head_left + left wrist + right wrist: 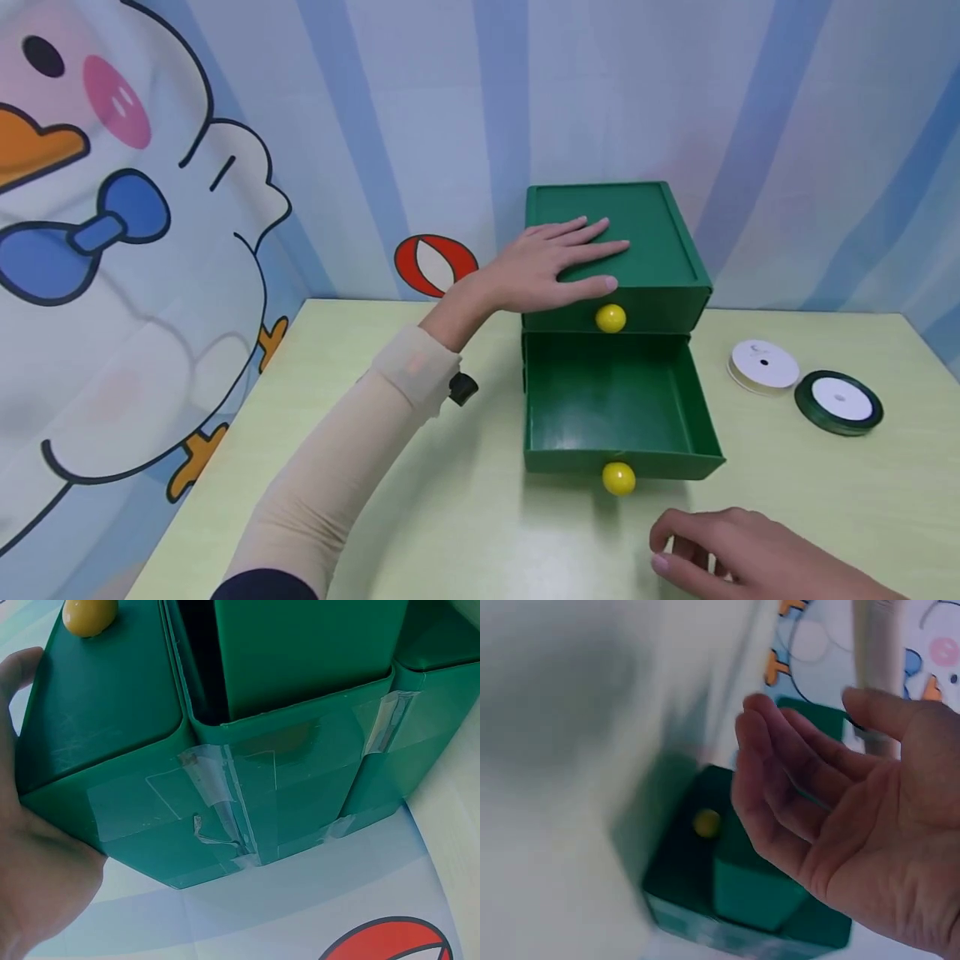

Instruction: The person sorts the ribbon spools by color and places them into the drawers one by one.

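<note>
A green drawer cabinet (pixel 652 225) stands at the back of the table, with yellow knobs on its fronts. Its middle drawer (pixel 558 460) is pulled out, and the inside floor shows. My left hand (pixel 536 271) rests on the cabinet's top with fingers spread; in the left wrist view, part of that hand (pixel 49 881) lies against the cabinet's edge. In front of the drawer, to the right of its yellow knob (pixel 618 478), my right hand (pixel 750 554) hovers with loosely bent fingers. Nothing is held in the right hand (pixel 877 817), which is apart from the drawer.
Right of the cabinet lie a white-faced ribbon spool (pixel 763 364) and a dark green ribbon spool (pixel 838 402). Clear tape (pixel 214 787) joins the cabinet's tiers along the side. A printed cloth backdrop (pixel 435 108) hangs behind the pale table (pixel 442 508).
</note>
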A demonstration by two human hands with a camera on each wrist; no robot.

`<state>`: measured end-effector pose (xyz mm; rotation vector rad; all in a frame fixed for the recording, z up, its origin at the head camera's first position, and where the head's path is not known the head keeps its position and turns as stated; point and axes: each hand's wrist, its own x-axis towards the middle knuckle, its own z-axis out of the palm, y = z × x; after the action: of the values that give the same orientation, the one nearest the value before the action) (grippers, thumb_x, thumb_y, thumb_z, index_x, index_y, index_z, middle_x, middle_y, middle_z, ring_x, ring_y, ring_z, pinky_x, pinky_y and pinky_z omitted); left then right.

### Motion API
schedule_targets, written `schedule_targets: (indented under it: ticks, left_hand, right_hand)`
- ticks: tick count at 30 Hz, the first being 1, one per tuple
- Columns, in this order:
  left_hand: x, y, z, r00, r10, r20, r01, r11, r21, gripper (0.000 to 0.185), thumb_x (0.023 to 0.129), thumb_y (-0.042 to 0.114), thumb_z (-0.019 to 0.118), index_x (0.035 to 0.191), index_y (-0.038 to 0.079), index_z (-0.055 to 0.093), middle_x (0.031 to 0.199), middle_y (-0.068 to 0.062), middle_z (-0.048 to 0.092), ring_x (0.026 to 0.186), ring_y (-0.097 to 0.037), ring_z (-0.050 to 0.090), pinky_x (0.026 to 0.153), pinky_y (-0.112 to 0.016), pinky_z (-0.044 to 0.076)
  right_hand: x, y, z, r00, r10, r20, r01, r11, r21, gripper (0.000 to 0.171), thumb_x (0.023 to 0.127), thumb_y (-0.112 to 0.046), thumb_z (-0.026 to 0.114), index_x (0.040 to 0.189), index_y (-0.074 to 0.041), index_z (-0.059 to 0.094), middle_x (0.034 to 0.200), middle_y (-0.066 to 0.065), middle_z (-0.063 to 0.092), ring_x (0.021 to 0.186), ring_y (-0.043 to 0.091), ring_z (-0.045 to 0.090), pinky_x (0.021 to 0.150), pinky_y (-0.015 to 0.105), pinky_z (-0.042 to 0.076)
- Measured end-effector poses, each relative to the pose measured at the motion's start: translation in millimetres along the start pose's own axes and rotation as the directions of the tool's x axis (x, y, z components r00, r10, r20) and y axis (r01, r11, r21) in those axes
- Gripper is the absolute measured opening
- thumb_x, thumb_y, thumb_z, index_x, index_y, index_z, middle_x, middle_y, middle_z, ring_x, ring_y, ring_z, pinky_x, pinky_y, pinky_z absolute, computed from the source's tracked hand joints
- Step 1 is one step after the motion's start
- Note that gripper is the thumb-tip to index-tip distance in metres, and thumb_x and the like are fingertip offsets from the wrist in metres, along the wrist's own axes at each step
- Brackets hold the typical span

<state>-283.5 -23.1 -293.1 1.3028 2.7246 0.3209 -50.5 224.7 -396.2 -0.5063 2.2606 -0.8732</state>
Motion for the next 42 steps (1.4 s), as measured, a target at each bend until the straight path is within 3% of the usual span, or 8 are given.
schedule_targets:
  ticks: [5,10,14,18,28,30,36,42]
  left_hand:
    - [0.1,-0.6,1.8,1.000,-0.004,-0.003,0.004,1.000,-0.001,0.065,0.110,0.057,0.045,0.169,0.036,0.028,0.178,0.007,0.012,0.166,-0.016,0.004,0.133,-0.042,0.006]
    - [0.5,-1.4,3.7,1.000,-0.004,-0.001,0.004,1.000,-0.004,0.065,0.110,0.058,0.044,0.169,0.036,0.028,0.178,0.008,0.012,0.166,-0.016,0.004,0.133,-0.043,0.007]
    - [0.0,-2.5,3.6,1.000,-0.009,0.000,0.009,1.000,-0.011,0.065,0.110,0.057,0.044,0.169,0.036,0.028,0.178,0.008,0.012,0.166,-0.016,0.004,0.133,-0.043,0.006]
    - [0.9,-2.4,2.8,1.000,-0.012,-0.004,0.012,1.000,-0.005,0.064,0.110,0.057,0.044,0.169,0.036,0.029,0.178,0.008,0.012,0.166,-0.016,0.004,0.133,-0.042,0.006]
    - [1.7,-1.3,1.9,1.000,-0.019,0.004,0.019,1.000,0.008,0.065,0.110,0.059,0.044,0.169,0.037,0.028,0.178,0.009,0.012,0.166,-0.015,0.004,0.133,-0.041,0.007]
    - [2.3,-1.2,2.1,1.000,-0.018,0.002,0.018,1.000,0.010,0.065,0.110,0.059,0.044,0.169,0.037,0.028,0.178,0.009,0.012,0.166,-0.015,0.004,0.133,-0.041,0.007]
    - [1.9,-1.8,1.3,1.000,-0.023,0.005,0.023,1.000,0.019,0.064,0.110,0.058,0.044,0.169,0.038,0.028,0.178,0.009,0.011,0.166,-0.014,0.003,0.133,-0.041,0.007]
    - [1.7,-3.0,2.0,1.000,-0.021,0.010,0.021,1.000,0.021,0.065,0.110,0.059,0.043,0.169,0.039,0.027,0.178,0.010,0.010,0.165,-0.013,0.002,0.133,-0.041,0.006]
  right_hand:
    - [-21,3,-31,0.999,-0.022,-0.048,0.017,0.995,-0.101,0.015,0.108,-0.034,0.063,0.111,-0.021,0.071,0.091,-0.014,0.066,0.075,0.000,0.057,0.063,0.024,0.052]
    - [-36,0,-57,0.976,0.021,-0.219,-0.076,0.966,-0.247,0.008,0.105,-0.029,0.069,0.101,-0.022,0.066,0.084,-0.014,0.062,0.072,-0.002,0.053,0.060,0.023,0.050]
    - [-41,-1,-71,0.911,-0.002,-0.413,-0.153,0.927,-0.343,0.009,0.104,-0.028,0.072,0.099,-0.021,0.068,0.081,-0.015,0.061,0.070,-0.004,0.051,0.059,0.023,0.048]
    - [-41,8,-82,0.822,-0.094,-0.562,-0.173,0.899,-0.402,0.009,0.099,-0.022,0.078,0.097,-0.019,0.069,0.087,-0.011,0.065,0.076,0.002,0.058,0.059,0.024,0.049]
    - [-15,50,-106,0.713,-0.330,-0.619,-0.168,0.776,-0.608,0.015,0.085,-0.011,0.085,0.090,-0.010,0.071,0.094,0.007,0.068,0.077,0.021,0.057,0.064,0.038,0.049]
    - [-10,57,-110,0.722,-0.321,-0.613,-0.180,0.768,-0.615,0.015,0.085,-0.009,0.084,0.090,-0.006,0.071,0.097,0.013,0.069,0.078,0.025,0.060,0.066,0.044,0.052]
    - [5,78,-124,0.799,-0.174,-0.576,-0.268,0.753,-0.600,0.030,0.088,-0.014,0.083,0.103,0.009,0.069,0.107,0.030,0.066,0.087,0.043,0.063,0.074,0.057,0.056]
    - [19,105,-130,0.804,-0.085,-0.589,-0.328,0.762,-0.558,0.040,0.091,-0.016,0.080,0.112,0.016,0.067,0.121,0.041,0.058,0.102,0.057,0.056,0.083,0.067,0.051]
